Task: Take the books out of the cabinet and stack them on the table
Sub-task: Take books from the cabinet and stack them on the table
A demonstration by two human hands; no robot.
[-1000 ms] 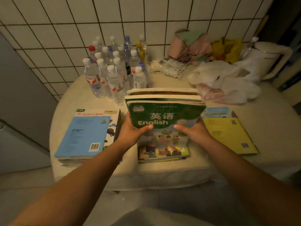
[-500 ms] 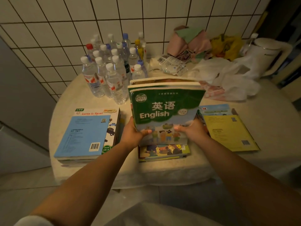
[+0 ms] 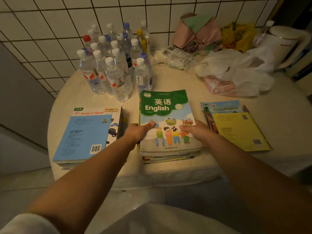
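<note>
A green English textbook (image 3: pixel 166 105) lies flat on top of the middle pile of books (image 3: pixel 168 158) on the round table (image 3: pixel 168 173). My left hand (image 3: pixel 138 132) holds its left edge with the thumb on the cover. On the right edge, my right hand (image 3: pixel 197 132) grips the same way, and its fingers are hidden beside the books. A second pile topped by a blue book (image 3: pixel 84 135) sits at the left. A third pile topped by a yellow book (image 3: pixel 236 130) sits at the right. The cabinet is out of view.
Several water bottles (image 3: pixel 114 68) stand behind the left and middle piles. White plastic bags (image 3: pixel 233 71), a pink cloth bundle (image 3: pixel 197 31) and a white kettle (image 3: pixel 280 46) crowd the back right by the tiled wall.
Both hands lowered the tilted bundle with the green English book down flat onto the middle pile. The books that stood behind it now lie beneath it.
</note>
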